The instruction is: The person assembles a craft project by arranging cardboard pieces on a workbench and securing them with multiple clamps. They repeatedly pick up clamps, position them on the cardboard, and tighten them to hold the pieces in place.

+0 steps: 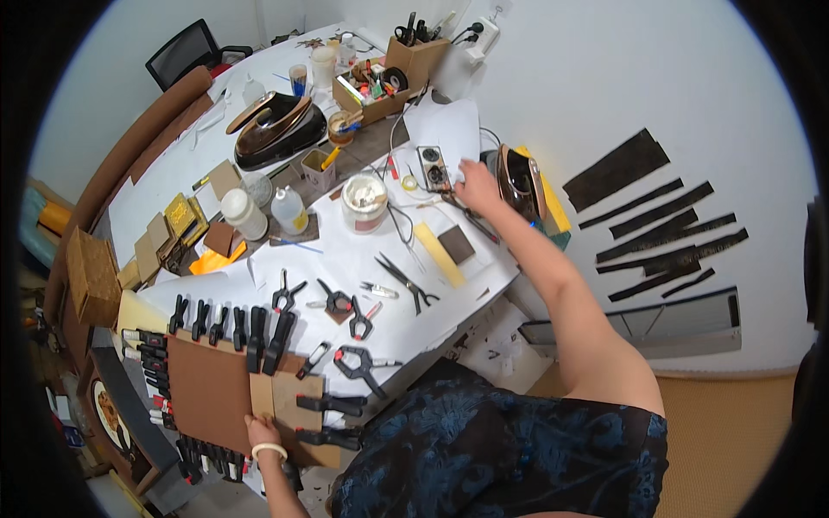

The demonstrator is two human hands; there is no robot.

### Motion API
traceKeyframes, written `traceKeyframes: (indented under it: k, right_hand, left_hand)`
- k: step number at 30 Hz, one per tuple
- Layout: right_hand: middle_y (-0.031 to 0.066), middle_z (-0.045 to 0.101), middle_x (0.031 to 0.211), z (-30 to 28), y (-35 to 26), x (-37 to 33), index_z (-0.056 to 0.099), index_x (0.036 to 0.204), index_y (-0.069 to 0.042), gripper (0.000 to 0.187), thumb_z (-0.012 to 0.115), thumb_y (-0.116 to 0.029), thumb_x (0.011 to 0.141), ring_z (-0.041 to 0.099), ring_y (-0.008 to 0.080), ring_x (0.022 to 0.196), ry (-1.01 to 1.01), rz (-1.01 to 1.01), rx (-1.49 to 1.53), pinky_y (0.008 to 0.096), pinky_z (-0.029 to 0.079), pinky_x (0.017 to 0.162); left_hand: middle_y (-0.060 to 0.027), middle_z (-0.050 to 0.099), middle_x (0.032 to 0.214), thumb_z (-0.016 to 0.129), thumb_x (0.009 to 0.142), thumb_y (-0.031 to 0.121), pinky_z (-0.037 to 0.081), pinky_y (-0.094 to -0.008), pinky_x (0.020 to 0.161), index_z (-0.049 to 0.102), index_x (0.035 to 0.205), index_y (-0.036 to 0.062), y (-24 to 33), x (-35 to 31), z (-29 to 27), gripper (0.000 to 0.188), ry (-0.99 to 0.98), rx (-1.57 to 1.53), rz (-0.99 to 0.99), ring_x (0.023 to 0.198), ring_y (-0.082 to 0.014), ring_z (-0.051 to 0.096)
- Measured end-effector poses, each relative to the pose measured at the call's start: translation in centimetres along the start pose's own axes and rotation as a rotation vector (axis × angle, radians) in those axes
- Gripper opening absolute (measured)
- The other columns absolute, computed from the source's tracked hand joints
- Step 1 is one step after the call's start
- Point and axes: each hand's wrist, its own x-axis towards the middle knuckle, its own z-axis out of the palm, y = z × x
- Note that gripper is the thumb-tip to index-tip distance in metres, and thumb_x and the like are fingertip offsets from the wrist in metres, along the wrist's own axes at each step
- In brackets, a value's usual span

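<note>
My left hand (262,432), a pale bangle on its wrist, grips the near part of a brown covered panel (210,384) where it meets tan board strips (275,395). Black spring clamps (256,339) line several edges of this panel. The hand's fingertips are partly hidden. On the far right of the table, my right hand (477,186) reaches beside a small control box (433,168) with round dials. Its thumb and fingers look apart, and no held thing shows. Dark slim tool handles (462,207) lie just below that hand.
Loose clamps (367,369), black scissors (404,283) and a yellow strip (439,255) lie mid-table. Beyond them stand an open white tub (364,205), bottles (289,211) and an iron (275,129). Another iron (521,186) stands by the wall, right of my forearm. Dark strips (661,229) hang there.
</note>
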Motion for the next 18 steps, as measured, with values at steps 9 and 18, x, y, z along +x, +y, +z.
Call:
traceKeyframes:
  k: [9, 18]
  right_hand:
    - [0.0096, 0.019, 0.174, 7.5, 13.7, 28.2, 0.051, 0.148, -0.003, 0.057, 0.062, -0.019, 0.094, 0.069, 0.0304, 0.113, -0.269, 0.188, -0.502, 0.0526, 0.058, 0.087]
    - [0.0102, 0.059, 0.136, 12.0, 20.9, 38.0, 0.057, 0.136, -0.006, 0.039, 0.053, -0.021, 0.1, 0.075, 0.0309, 0.1, -0.251, 0.023, -0.906, 0.059, 0.058, 0.07]
  left_hand:
    - [-0.0245, 0.058, 0.118, 0.072, 0.089, 0.007, 0.054, -0.0477, 0.091, 0.069, 0.095, -0.01, 0.3, 0.8, 0.3, 0.018, 0.03, 0.133, -0.091, 0.099, -0.0444, 0.065]
    - [-0.03, 0.064, 0.13, 0.07, 0.093, 0.008, 0.052, -0.0476, 0.1, 0.048, 0.141, -0.0018, -1.3, 0.9, 2.6, 0.054, -0.004, 0.17, -0.303, 0.118, -0.0467, 0.063]
